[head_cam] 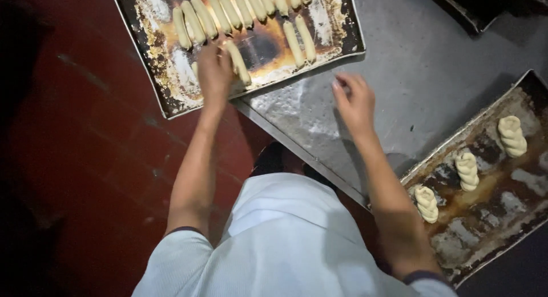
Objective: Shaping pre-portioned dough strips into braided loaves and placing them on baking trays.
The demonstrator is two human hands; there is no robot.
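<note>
The left hand [215,70] reaches out over a dark, burnt-looking metal baking tray [165,97] that sits at the far left edge of the grey metal table [422,63]. Its fingers are bent down around one pale, long stick of raw dough [238,61], which lies tilted near the front of the tray, and the hand seems to grip it, though the fingertips are hidden. Behind the hand, a row of pale dough sticks [228,11] lies side by side across the tray, and two more dough sticks [300,40] lie a little apart to the right. The right hand [355,100] hangs over the bare grey table, just beside the tray's near corner. Its fingers are curled in loosely, with the tips close together, and I cannot tell if they pinch anything. Far to the right sits a second dark, greasy metal tray [485,240]. Three pale twisted dough pieces [467,170] stand on it in a slanted line, well apart from both hands. The person wears a white shirt [285,245], and the floor [85,160] below is dark red.
</note>
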